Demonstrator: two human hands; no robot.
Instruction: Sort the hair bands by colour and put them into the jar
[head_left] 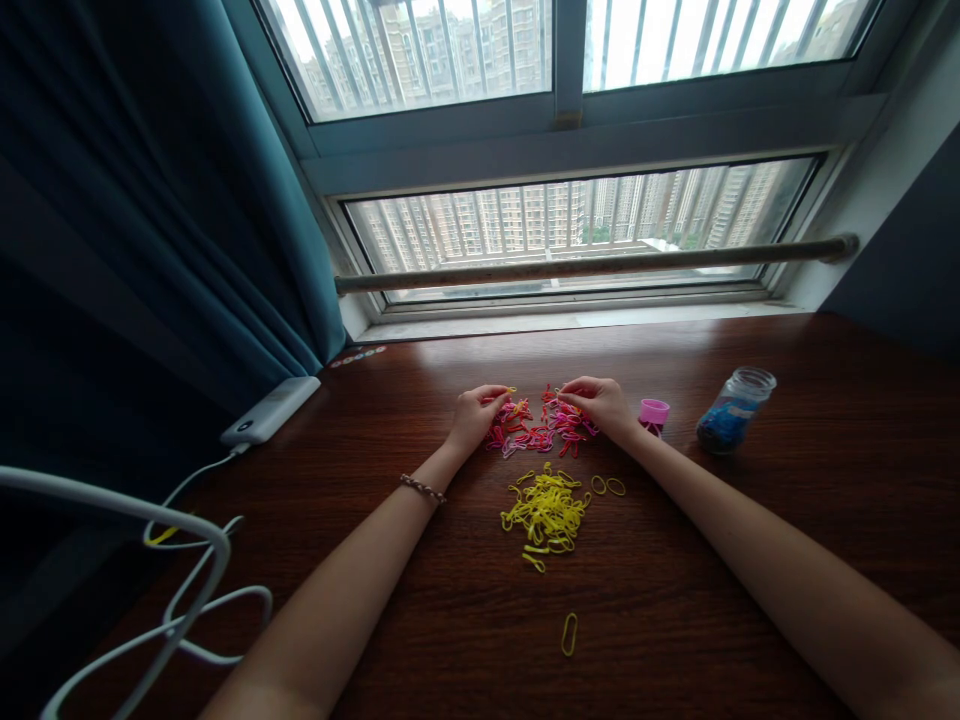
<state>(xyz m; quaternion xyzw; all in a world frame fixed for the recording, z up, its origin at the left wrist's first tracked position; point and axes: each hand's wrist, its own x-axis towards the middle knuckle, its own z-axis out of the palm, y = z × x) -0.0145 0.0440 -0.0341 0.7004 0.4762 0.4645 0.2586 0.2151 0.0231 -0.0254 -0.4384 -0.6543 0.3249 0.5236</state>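
A loose pile of pink and red rubber bands (536, 437) lies on the dark wooden tabletop between my hands. My left hand (478, 412) is at the pile's left side, thumb and fingers pinched, with a bit of a yellow rubber band (511, 389) showing at the tips. On the right side, my right hand (600, 402) also pinches, and a small yellowish rubber band seems to show at its fingertips. Closer to me is a heap of yellow rubber bands (549, 510). Two yellow loops (607, 486) lie beside it, and a single yellow band (569, 634) lies nearer.
Right of my right hand are a pink lid-like ring (654, 410) and a tilted-looking clear jar (736, 410) with blue contents. At left lie a white power bank (271, 411) and a looping white cable (217, 540). A blue curtain (247, 200) and a barred window stand behind.
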